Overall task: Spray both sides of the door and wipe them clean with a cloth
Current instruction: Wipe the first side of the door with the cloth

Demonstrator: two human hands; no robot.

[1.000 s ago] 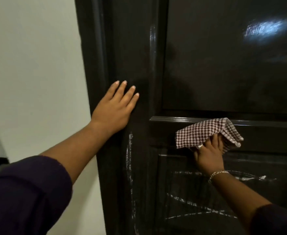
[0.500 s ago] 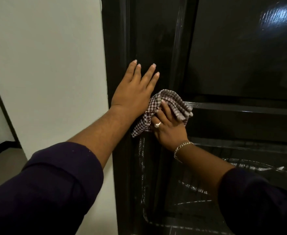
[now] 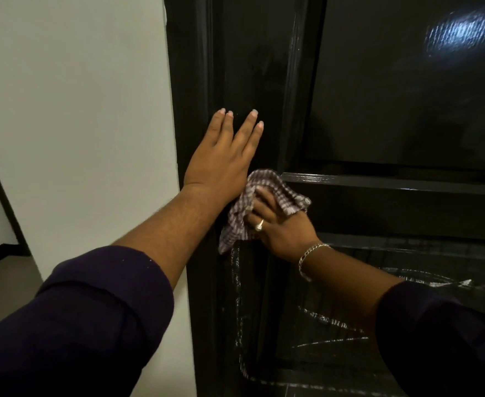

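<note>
Since a second earlier, the right hand had carried the crumpled brown-and-white checked cloth leftward along the rail of the glossy black panelled door, up against the left hand. That left hand lay flat, fingers straight, bracing the door's stile. The right hand's grip was closed over the cloth, pressing it to the door. White spray streaks lay below the cloth, nearer the right hand, so wiping likely turned downward.

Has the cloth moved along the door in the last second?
Yes. The cloth went left along the door rail, from the panel's middle to the left stile, and now sits against the left hand, gripped by the right hand.
</note>
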